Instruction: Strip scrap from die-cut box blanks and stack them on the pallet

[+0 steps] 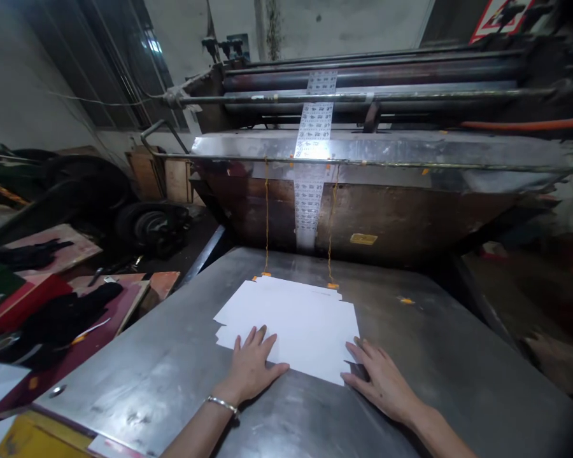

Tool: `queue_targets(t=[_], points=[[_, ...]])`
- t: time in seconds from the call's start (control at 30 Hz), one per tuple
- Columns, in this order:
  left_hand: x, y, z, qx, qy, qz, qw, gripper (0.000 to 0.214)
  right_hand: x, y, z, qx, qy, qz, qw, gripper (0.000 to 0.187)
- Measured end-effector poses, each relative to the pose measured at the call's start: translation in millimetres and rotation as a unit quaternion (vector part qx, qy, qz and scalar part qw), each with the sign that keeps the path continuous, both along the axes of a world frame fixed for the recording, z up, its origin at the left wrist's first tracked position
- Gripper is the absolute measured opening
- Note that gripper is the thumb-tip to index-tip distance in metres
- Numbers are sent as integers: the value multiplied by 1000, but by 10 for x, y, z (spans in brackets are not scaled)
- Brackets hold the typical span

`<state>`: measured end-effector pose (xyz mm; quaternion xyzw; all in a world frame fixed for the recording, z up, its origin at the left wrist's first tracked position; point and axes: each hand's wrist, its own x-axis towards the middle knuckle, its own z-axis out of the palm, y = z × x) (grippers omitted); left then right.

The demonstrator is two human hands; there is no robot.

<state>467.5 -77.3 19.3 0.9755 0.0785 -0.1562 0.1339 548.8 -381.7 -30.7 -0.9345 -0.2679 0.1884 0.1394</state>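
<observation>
A white die-cut cardboard sheet (296, 321) lies flat on the grey metal feed table (172, 362) of a large press. My left hand (251, 367) rests open on the sheet's near left edge, fingers spread flat; a thin bracelet circles that wrist. My right hand (381, 378) lies open at the sheet's near right corner, fingertips touching its edge. The far edge of the sheet sits against two small orange stops (333, 285) hung on thin cords.
Behind the table rises the press body (386, 210) with dark rollers (372, 73) and a printed paper strip (311, 165) running down its front. Left of the table are wooden boards (138, 292), dark cloth (62, 318), a red box and tyres (153, 226).
</observation>
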Motion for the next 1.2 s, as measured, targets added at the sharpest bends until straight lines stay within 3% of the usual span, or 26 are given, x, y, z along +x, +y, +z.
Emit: queue_targets(t=[0.4, 0.67, 0.9, 1.2], points=[[274, 100, -120, 11, 19, -21, 1000, 71, 184, 91, -4, 17, -9, -5, 1000, 59], [406, 21, -261, 22, 14, -55, 998, 67, 236, 28, 77, 27, -15, -22, 999, 53], [406, -111, -209, 8, 0, -45, 999, 63, 241, -42, -15, 20, -24, -16, 999, 54], [308, 85, -175, -9, -2, -17, 1000, 60, 211, 138, -193, 31, -45, 6, 998, 55]])
